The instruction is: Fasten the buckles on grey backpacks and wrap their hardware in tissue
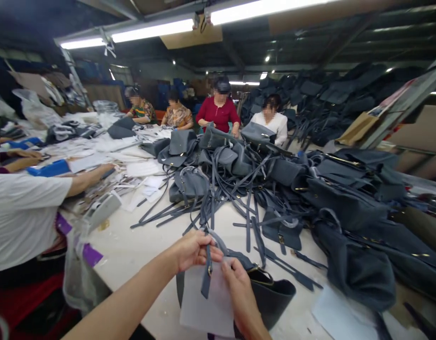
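A dark blue-grey bag [274, 295] lies at the table's near edge, its mouth gaping to the right and gold-coloured metal at its rim. My left hand [194, 250] is closed on a dark strap [205, 283] of this bag, just above a small gold buckle. The strap's end hangs down over a white, paper-like sheet [204, 307]. With the thumb on the sheet's right edge, my right hand [241, 295] grips it against the bag; the fingers behind are hidden. A pale wrapped handle [218, 240] arches beside my left fingers.
Similar bags [225, 160] with tangled straps are heaped across the white table [140, 255] ahead and right. Another white sheet [341, 311] lies at front right. A co-worker's arm [87, 182] reaches in from the left over papers. Several people work along the far side.
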The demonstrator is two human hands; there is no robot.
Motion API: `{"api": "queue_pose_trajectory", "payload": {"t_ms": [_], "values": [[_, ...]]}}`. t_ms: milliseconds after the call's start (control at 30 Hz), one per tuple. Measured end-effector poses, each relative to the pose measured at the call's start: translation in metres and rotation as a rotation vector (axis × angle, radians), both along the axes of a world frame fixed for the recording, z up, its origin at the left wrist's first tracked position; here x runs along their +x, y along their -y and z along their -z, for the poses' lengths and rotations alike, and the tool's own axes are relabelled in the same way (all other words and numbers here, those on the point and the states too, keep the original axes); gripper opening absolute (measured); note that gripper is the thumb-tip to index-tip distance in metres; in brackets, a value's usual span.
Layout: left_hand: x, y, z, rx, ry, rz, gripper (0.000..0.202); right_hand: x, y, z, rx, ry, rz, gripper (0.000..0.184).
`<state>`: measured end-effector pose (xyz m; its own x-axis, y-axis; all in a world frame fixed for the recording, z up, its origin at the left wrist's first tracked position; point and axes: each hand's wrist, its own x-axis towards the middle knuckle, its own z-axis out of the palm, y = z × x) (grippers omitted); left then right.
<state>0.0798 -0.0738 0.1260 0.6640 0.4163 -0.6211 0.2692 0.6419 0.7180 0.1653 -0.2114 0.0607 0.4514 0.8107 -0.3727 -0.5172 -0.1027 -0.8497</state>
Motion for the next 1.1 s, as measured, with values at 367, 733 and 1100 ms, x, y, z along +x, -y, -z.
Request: {"api": "queue_pose_trajectory", "payload": {"t_ms": [367,733,1100], "values": [[-0.020,0.038,0.028,0.451,0.026,-0.284,0.020,-0.009,-0.007,0.000,0.057,-0.114,-0.007,0.043],[-0.016,0.053,0.040,0.687,-0.090,-0.463,0.013,-0.007,-0.006,0.012,-0.038,0.169,-0.108,0.056],[-0.082,0.087,0.056,0.294,-0.088,-0.286,0.074,-0.009,-0.002,0.002,-0.025,0.024,-0.131,0.051]]}}
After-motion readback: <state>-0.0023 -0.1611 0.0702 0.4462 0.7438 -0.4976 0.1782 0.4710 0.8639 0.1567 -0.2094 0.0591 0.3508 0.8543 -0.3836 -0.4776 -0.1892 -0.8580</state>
